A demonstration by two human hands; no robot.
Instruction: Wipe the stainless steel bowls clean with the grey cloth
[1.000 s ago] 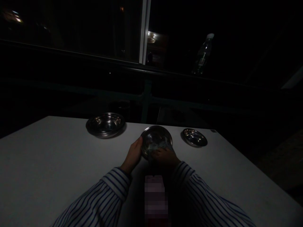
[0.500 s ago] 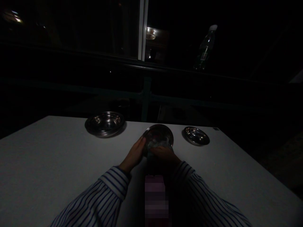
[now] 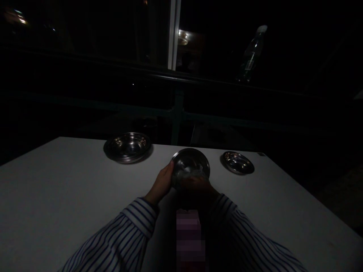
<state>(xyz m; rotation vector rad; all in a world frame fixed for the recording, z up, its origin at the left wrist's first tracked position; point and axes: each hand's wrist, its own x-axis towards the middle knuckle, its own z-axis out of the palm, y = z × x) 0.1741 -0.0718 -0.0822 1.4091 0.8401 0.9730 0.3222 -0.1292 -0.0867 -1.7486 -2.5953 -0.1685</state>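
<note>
My left hand [image 3: 162, 182] grips the left rim of a shiny metal bowl [image 3: 190, 156], which is tilted with its inside toward me. Inside the lower part of the bowl, my right hand [image 3: 198, 187] is closed on a pale, crumpled cloth [image 3: 195, 173] pressed to the metal. Shadow hides most of the right fingers. To the left stands a stack of metal bowls [image 3: 127, 148]. A single metal bowl [image 3: 238, 163] sits upright on the right.
The white table [image 3: 70, 196] ends just behind the bowls. Beyond it are a dark rail [image 3: 176, 79], a pale window frame post [image 3: 173, 34] and a clear plastic bottle [image 3: 252, 54] with a white cap. A pixelated pinkish patch [image 3: 189, 234] lies between my arms.
My right hand and the cloth have shifted slightly lower in the bowl, showing more of its inside. The whole view has moved a little; the left hand keeps its hold.
</note>
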